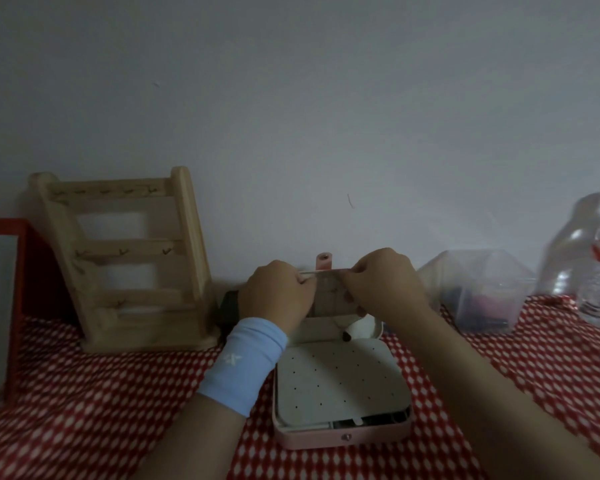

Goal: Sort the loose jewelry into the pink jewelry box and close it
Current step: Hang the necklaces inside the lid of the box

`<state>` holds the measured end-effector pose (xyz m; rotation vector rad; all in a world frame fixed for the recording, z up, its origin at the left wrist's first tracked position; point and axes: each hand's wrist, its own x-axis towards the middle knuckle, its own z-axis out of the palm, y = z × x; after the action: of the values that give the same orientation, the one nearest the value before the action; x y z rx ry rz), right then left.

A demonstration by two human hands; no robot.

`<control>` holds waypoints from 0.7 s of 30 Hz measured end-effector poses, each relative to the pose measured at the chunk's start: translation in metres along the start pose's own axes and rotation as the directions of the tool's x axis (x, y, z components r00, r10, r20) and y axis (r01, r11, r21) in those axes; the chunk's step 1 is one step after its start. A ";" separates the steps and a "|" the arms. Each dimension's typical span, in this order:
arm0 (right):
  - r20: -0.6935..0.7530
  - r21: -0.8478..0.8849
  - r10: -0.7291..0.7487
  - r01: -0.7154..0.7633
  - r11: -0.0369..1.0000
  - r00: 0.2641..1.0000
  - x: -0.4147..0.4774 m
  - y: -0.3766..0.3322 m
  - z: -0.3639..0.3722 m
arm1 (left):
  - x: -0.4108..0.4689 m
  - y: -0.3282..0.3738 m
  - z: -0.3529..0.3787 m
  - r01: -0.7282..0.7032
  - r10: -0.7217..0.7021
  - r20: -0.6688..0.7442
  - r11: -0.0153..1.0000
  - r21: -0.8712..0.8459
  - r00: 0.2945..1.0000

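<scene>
The pink jewelry box point(343, 439) lies open on the table in front of me, its base covered by a white perforated panel point(340, 382). The lid point(329, 299) stands upright at the back, its pink strap tab point(324, 263) poking above the top edge. My left hand point(274, 297), with a light blue wristband, grips the lid's left side. My right hand point(381, 284) grips its right side and top edge. A small dark item point(346, 337) lies at the hinge area below the lid; what it is stays unclear in the dim light.
A wooden jewelry stand point(129, 261) leans against the wall at left, beside a red-framed object point(0, 306). A clear plastic container point(478, 289) and plastic water bottles point(593, 268) stand at right. A red-and-white patterned cloth point(101, 410) covers the table.
</scene>
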<state>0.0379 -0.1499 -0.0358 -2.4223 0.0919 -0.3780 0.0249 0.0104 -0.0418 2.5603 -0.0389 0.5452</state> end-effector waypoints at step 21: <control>0.442 -0.355 0.088 0.085 0.931 0.893 -0.008 -0.010 -0.023 | 0.002 0.000 -0.014 -0.183 0.156 0.358 0.982 0.042 0.921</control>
<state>0.0235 -0.1547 -0.0145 -2.8141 -0.0481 0.2392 0.0214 0.0178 -0.0300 2.7133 -0.3770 0.1413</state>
